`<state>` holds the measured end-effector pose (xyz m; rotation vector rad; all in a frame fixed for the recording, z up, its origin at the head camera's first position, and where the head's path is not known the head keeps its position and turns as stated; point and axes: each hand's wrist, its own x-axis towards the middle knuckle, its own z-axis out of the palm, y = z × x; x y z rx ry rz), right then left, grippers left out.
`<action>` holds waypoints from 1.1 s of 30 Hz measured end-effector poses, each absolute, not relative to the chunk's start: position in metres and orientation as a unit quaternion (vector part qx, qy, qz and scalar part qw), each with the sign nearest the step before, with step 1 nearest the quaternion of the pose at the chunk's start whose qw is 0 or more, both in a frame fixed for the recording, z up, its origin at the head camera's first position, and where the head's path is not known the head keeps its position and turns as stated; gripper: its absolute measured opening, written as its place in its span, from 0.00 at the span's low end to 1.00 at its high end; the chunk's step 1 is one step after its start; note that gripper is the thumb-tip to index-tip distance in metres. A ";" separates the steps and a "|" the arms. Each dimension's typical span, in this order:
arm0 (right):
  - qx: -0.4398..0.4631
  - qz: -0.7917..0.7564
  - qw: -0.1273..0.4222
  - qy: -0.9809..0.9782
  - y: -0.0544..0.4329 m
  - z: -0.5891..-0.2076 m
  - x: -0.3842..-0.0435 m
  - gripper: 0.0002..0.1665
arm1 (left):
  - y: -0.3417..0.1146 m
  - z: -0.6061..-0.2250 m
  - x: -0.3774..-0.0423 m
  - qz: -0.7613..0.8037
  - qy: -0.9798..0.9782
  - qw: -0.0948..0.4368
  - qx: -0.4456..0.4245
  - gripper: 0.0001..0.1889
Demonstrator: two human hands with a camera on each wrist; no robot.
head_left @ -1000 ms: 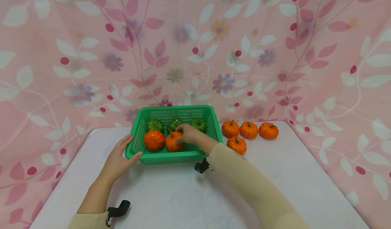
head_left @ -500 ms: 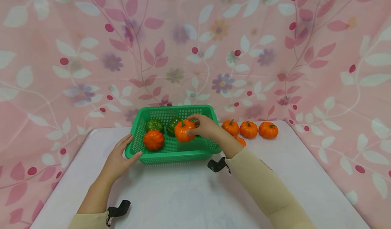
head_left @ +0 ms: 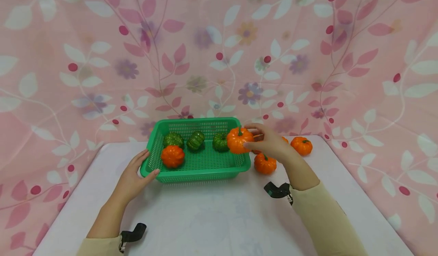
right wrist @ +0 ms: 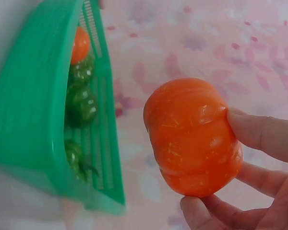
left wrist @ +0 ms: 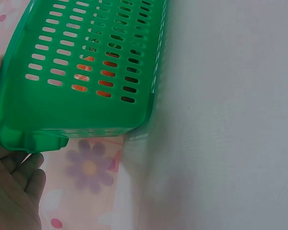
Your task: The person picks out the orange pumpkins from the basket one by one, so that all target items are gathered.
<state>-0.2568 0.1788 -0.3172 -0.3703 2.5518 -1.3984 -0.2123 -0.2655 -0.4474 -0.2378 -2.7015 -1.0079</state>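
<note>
Lifted over the right end of the green basket [head_left: 202, 173] is an orange toy pumpkin [head_left: 236, 141]. My right hand [head_left: 268, 142] pinches it between thumb and fingertips, and its ribbed orange side [right wrist: 189, 139] fills the middle of the right wrist view. My left hand [head_left: 131, 180] grips the basket's left front corner, thumb by the rim and fingers [left wrist: 26, 175] bent under the lip. Inside the basket are three green pumpkins [head_left: 195, 141] in a back row and another orange pumpkin [head_left: 172, 156] at the front left.
Several orange pumpkins stand on the white table right of the basket: one in front [head_left: 265, 164], one at the far right [head_left: 301, 146], others partly hidden behind my right hand. A pink floral cloth [head_left: 219, 58] hangs behind the table [head_left: 205, 218].
My right hand has lifted the orange pumpkin from the basket's front row and carried it right, to above the basket's right rim. The left hand and basket have stayed in place.
</note>
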 end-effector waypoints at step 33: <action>0.011 -0.451 0.078 0.889 0.332 -0.425 -0.261 0.45 | -0.266 -0.448 -0.213 -0.350 -0.925 0.121 -0.086 0.43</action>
